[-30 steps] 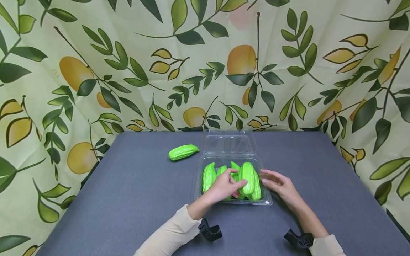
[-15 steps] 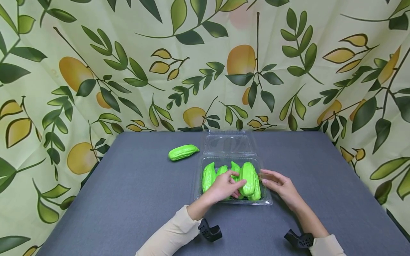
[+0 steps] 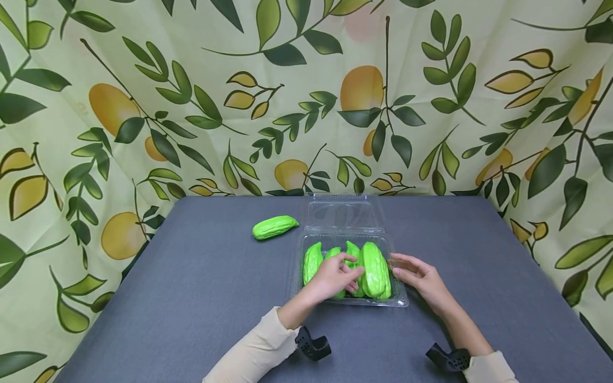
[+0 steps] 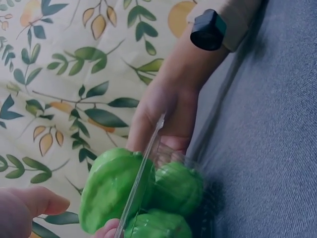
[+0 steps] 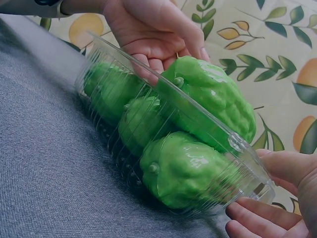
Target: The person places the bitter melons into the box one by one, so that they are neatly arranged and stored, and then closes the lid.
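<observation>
Grey table [image 3: 191, 276]; top gourd [image 3: 375, 268] points away lengthwise; left hand [image 3: 333, 275] and right hand [image 3: 422, 279] flank it, loose-fingered.

A clear plastic container [image 3: 365, 302] lies open, its lid [image 3: 342, 214] folded back at its far side. Inside, glossy green ridged gourds [image 3: 313, 261] lie side by side; a top gourd [image 3: 375, 269] rises above its rim near its right end. A loose gourd [image 3: 275, 227] lies to its left.

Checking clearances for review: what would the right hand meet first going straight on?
Probably the right end of the clear box; whether the right hand already touches it is hard to tell.
</observation>
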`<state>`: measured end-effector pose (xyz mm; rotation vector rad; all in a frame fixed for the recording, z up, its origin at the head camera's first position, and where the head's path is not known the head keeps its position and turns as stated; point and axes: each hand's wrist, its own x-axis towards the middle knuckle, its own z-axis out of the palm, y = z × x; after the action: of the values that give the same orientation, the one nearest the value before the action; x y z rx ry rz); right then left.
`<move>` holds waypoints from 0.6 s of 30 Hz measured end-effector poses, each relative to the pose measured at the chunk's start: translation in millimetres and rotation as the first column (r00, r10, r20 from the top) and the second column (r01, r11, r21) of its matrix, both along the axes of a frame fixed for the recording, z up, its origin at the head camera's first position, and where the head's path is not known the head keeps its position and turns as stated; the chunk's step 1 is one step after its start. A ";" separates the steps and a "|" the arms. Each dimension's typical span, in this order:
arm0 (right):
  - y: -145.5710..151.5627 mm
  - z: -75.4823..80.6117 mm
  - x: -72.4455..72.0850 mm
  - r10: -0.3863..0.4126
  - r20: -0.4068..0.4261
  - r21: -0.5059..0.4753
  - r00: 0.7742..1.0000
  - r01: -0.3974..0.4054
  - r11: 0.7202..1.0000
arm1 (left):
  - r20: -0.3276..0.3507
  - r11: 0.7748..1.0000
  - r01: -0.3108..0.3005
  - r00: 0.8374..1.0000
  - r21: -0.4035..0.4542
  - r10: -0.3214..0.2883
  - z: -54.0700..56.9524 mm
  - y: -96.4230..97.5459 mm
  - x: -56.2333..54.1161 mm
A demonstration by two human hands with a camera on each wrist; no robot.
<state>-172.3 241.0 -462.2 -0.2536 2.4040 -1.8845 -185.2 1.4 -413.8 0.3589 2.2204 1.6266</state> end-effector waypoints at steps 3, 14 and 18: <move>0.6 -0.3 0.3 0.003 -0.002 0.005 1.000 -0.003 1.000 | -0.004 1.000 -0.005 1.000 0.014 0.005 1.0 -3.5 -1.1; 1.2 -1.7 -0.1 0.010 -0.023 0.003 1.000 -0.010 1.000 | -0.036 0.996 -0.051 0.998 0.071 0.054 0.7 -17.3 -8.1; 1.4 -2.1 -0.3 0.016 -0.020 -0.001 1.000 -0.016 1.000 | -0.040 0.993 -0.074 0.996 0.097 0.078 1.9 -24.1 -9.5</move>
<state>-172.7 242.4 -464.2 -0.2920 2.4063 -1.8866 -194.6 -22.7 -411.8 0.3430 2.2184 1.7856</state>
